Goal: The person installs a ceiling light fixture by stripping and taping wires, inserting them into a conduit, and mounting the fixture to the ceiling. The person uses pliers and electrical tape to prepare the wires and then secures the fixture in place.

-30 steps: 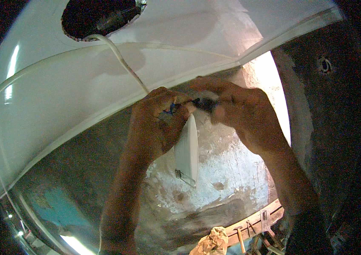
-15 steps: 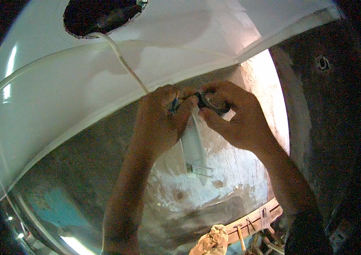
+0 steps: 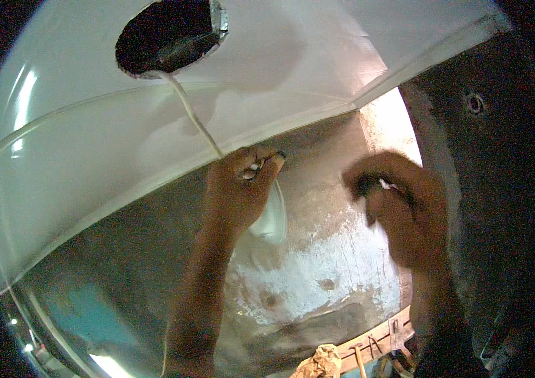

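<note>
Where the white ceiling panel [image 3: 122, 157] meets the rough grey wall [image 3: 318, 277], the left hand [image 3: 239, 189] is raised with its fingers pinched shut around the end of a thin white cable [image 3: 192, 113]. That cable runs up and to the left across the panel into a dark, ragged round hole [image 3: 170, 38] near the top of the view; what lies inside the hole is too dark to make out. Just below and to the right of the left hand hangs a pale disc-shaped lamp fitting [image 3: 272, 217], partly covered by the palm and fingers, so how it joins the cable cannot be seen. Something small and dark sits between the left fingertips, but it is too small to identify. The right hand [image 3: 399, 214] is well apart from the left, motion-blurred, with its fingers curled closed near a small dark piece and a pale speck at its top; the blur hides what it grips. Both forearms rise from the lower edge. At the bottom, a crumpled tan rag [image 3: 321, 362] and a wooden plank [image 3: 374, 343] are cut off by the frame. A dark surface [image 3: 500, 189] fills the right side, its detail lost in shadow.
</note>
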Motion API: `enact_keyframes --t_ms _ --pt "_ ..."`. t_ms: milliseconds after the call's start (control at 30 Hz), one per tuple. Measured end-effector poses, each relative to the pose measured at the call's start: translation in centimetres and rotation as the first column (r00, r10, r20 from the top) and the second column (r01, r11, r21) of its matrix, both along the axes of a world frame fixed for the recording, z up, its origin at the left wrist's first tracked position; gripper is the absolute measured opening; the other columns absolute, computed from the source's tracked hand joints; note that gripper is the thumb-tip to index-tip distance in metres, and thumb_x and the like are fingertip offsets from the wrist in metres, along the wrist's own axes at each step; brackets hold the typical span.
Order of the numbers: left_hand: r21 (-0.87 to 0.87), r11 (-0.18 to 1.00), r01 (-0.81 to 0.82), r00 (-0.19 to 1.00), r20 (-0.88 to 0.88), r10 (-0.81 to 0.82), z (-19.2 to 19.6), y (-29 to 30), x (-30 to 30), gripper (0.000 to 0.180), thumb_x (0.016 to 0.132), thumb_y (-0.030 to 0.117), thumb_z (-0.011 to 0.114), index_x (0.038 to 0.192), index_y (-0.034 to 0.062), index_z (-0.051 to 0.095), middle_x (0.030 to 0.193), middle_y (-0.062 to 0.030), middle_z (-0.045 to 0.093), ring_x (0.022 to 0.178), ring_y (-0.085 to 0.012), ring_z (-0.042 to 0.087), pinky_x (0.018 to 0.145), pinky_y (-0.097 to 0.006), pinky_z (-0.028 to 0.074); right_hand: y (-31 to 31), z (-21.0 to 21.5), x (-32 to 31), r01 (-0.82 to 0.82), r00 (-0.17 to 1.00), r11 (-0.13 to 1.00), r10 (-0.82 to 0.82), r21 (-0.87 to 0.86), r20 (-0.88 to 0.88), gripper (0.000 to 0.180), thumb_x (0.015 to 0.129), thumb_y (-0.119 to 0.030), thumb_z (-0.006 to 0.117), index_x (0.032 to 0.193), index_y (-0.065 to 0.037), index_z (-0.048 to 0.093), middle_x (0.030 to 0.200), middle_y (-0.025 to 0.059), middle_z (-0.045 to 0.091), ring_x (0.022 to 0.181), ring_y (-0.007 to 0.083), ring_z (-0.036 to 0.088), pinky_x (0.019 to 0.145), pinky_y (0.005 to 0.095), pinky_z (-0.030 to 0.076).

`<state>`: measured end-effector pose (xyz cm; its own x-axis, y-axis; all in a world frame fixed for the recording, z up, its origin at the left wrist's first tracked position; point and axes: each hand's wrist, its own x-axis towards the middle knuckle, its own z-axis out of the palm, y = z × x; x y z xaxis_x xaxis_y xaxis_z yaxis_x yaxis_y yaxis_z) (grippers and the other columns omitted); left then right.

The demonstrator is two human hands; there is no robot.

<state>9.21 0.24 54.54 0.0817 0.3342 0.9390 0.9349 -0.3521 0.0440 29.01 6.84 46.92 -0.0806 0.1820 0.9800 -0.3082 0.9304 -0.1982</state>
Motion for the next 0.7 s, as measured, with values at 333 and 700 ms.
enact_keyframes --t_ms 333,700 --pt "-0.063 0.985 0.163 0.986 0.030 -0.162 -1.3 -2.4 -1.3 0.015 0.082 0.015 0.075 0.089 0.0026 0.070 0.085 -0.0036 0.069 0.075 -0.0091 0.062 0.068 -0.027 0.052 4.3 5.7 -3.2 0.334 0.897 0.593 -0.439 0.733 -0.053 0.021 0.080 -0.018 0.072 0.100 -0.011 0.068 0.095 0.0098 0.062 0.090 0.0294 0.059 0.077 0.0398 0.051" --pt "0.045 0.949 0.312 0.925 -0.241 -0.293 -2.3 -4.2 -2.8 0.013 0.088 0.011 0.066 0.099 0.0051 0.070 0.096 -0.0153 0.069 0.084 -0.0250 0.069 0.074 -0.033 0.055 1.5 6.8 -4.3 -0.305 0.834 0.937 0.179 0.167 0.522 0.020 0.083 -0.022 0.069 0.086 -0.002 0.069 0.072 0.0068 0.063 0.059 0.0130 0.057 0.050 0.0274 0.045"
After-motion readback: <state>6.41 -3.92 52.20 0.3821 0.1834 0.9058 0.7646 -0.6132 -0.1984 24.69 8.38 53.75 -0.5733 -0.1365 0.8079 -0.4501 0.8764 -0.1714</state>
